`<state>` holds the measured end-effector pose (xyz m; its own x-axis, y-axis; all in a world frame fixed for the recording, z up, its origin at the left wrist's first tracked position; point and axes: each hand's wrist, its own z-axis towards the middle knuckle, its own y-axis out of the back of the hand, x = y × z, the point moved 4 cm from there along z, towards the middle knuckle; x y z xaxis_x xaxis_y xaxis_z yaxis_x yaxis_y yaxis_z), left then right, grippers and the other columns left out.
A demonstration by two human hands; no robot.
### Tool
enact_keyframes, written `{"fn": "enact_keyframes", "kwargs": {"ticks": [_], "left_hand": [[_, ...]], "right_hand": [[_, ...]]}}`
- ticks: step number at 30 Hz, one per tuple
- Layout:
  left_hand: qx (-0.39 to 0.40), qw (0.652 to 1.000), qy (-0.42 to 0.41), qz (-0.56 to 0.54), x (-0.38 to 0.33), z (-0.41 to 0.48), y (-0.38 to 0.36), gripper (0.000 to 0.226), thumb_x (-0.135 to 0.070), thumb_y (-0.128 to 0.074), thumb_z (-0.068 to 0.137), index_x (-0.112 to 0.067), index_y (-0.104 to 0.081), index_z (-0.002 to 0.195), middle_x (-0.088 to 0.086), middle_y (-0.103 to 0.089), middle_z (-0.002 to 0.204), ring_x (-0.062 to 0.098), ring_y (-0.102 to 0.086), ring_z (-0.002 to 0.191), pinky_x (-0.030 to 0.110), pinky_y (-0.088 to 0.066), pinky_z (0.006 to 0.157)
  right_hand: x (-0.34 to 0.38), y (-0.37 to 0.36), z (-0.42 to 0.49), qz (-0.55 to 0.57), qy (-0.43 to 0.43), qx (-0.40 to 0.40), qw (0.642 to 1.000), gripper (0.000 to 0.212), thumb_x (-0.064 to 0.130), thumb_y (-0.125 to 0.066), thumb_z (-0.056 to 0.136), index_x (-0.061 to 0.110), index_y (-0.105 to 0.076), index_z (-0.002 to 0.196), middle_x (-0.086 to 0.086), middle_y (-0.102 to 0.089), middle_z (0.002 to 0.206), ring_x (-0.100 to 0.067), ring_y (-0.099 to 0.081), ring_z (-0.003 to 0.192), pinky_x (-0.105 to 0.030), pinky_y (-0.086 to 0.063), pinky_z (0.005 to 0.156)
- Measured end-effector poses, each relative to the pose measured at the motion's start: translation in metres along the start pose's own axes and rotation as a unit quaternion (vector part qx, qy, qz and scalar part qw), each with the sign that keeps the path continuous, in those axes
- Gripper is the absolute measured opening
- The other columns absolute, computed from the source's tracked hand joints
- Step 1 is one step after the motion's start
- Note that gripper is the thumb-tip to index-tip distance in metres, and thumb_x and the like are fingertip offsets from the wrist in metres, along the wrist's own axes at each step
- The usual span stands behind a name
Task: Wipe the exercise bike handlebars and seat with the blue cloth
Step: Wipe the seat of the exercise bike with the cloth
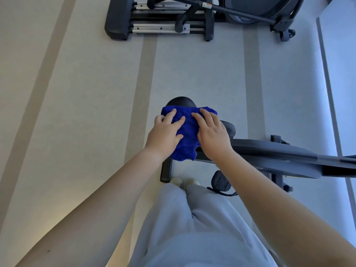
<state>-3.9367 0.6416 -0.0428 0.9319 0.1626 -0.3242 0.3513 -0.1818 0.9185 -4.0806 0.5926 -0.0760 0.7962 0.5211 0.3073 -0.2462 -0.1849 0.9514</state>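
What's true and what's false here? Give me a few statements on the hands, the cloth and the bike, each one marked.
1. Both hands lie flat on the cloth: the left hand and right hand press on the cloth. True.
2. The cloth lies on the floor. False: it is draped over the seat.
3. The cloth is red. False: it is blue.
4. A pedal shows near the person's shoes. True.
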Motion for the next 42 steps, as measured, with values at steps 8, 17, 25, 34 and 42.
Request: {"fn": "enact_keyframes", "kwargs": {"ticks": [8, 17, 25, 34, 42], "left_hand": [[0.006, 0.996, -0.090, 0.019, -0.024, 0.020, 0.000, 0.073, -0.036, -0.060, 0.090, -0.023, -0.023, 0.152, -0.003, -0.018, 0.160, 0.023, -0.030, 0.135, 0.036, -0.043, 0.102], [0.087, 0.995, 0.009, 0.054, 0.030, -0.015, -0.022, 0.095, -0.059, -0.051, 0.088, -0.012, 0.000, 0.153, 0.008, 0.010, 0.162, 0.025, -0.003, 0.149, 0.042, -0.016, 0.119], [0.107, 0.985, 0.029, 0.130, 0.024, -0.014, -0.023, 0.107, -0.062, -0.057, 0.082, -0.011, 0.006, 0.152, 0.010, 0.015, 0.160, 0.026, 0.001, 0.149, 0.043, -0.014, 0.119], [0.114, 0.984, 0.037, 0.129, 0.023, -0.013, -0.024, 0.109, -0.062, -0.056, 0.082, -0.011, 0.010, 0.152, 0.009, 0.016, 0.160, 0.027, 0.001, 0.149, 0.042, -0.014, 0.119], [0.107, 0.990, 0.038, 0.081, 0.027, -0.013, -0.024, 0.108, -0.061, -0.057, 0.082, -0.014, 0.009, 0.152, 0.005, 0.018, 0.160, 0.025, 0.001, 0.149, 0.041, -0.015, 0.118]], "right_hand": [[-0.022, 0.017, -0.010, -0.004, -0.074, -0.036, 0.997, 0.053, 0.020, -0.027, 0.085, 0.005, -0.052, 0.130, -0.019, -0.047, 0.139, -0.038, -0.043, 0.129, -0.049, -0.033, 0.108], [-0.012, -0.001, 0.027, -0.115, 0.064, 0.087, 0.987, 0.079, 0.078, -0.028, 0.081, 0.037, -0.024, 0.148, 0.000, -0.029, 0.155, -0.034, -0.040, 0.131, -0.053, -0.037, 0.100], [-0.027, 0.005, 0.008, -0.099, -0.091, 0.061, 0.989, 0.074, 0.072, -0.030, 0.085, 0.025, -0.041, 0.141, -0.009, -0.058, 0.122, -0.035, -0.053, 0.107, -0.048, -0.039, 0.093], [-0.036, 0.005, 0.045, -0.053, -0.173, 0.117, 0.977, 0.065, 0.068, -0.021, 0.091, 0.022, -0.055, 0.122, -0.008, -0.062, 0.104, -0.033, -0.057, 0.091, -0.040, -0.039, 0.077], [-0.027, -0.002, -0.011, -0.134, -0.061, 0.006, 0.989, 0.066, 0.059, -0.021, 0.092, 0.023, -0.037, 0.145, -0.012, -0.052, 0.136, -0.036, -0.048, 0.122, -0.053, -0.031, 0.108]]}}
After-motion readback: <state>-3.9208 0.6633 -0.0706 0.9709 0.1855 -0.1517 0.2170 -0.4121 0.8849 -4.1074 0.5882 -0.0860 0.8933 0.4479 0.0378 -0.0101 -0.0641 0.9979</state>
